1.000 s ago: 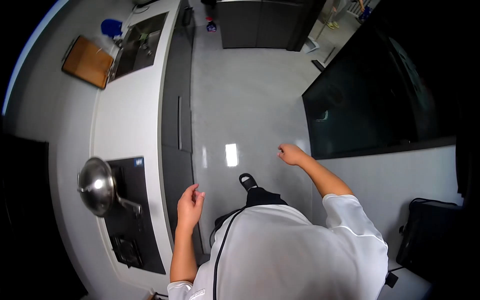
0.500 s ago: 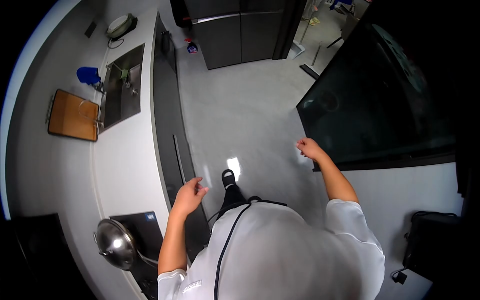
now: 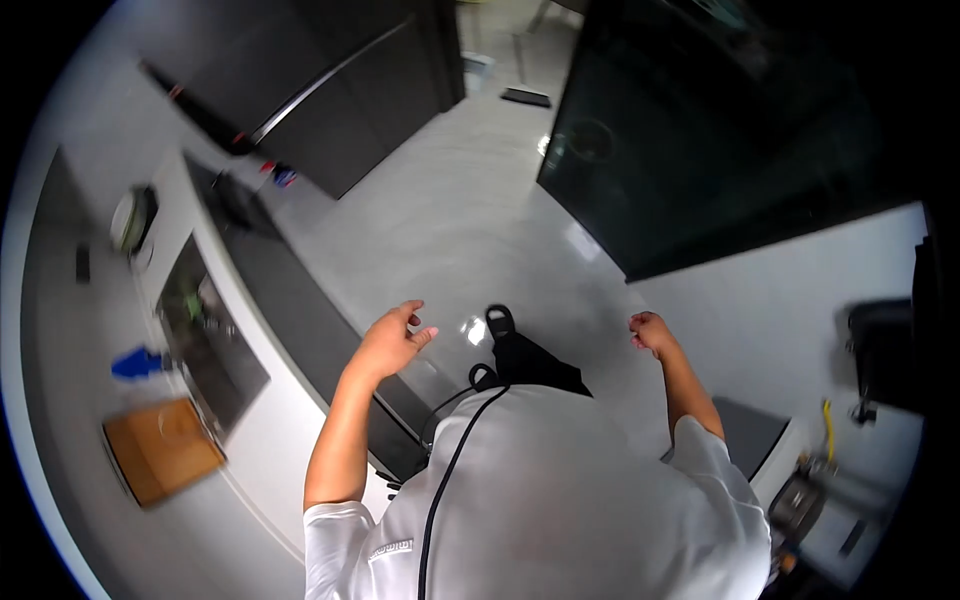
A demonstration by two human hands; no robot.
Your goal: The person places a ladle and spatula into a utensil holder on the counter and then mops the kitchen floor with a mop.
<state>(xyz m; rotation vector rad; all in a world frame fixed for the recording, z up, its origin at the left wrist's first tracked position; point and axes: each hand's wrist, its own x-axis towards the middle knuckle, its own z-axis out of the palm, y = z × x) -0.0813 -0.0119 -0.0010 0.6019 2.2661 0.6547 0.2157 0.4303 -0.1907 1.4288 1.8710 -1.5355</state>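
My left hand [image 3: 392,340] is held out over the floor beside the counter's dark cabinet fronts [image 3: 310,310]. Its thumb stands apart from the loosely bent fingers, and it holds nothing. Over on the other side, my right hand [image 3: 650,332] hangs above the floor near the white wall panel, with its fingers curled in and nothing visible in them. Neither hand touches anything. Below and between them are my feet in black slippers [image 3: 499,320].
Along the left runs a white counter [image 3: 275,400] with a sink [image 3: 222,350], a brown cutting board [image 3: 165,450] and a blue object [image 3: 138,364]. A dark refrigerator [image 3: 370,100] stands ahead, a spray bottle [image 3: 283,175] beside it. A dark glass panel [image 3: 700,170] juts in at right.
My view has turned to the right, so counter, sink and refrigerator appear rotated. The pot with its lid has left view; a grey surface and a yellow hose appear at right. Both hands remain without anything.
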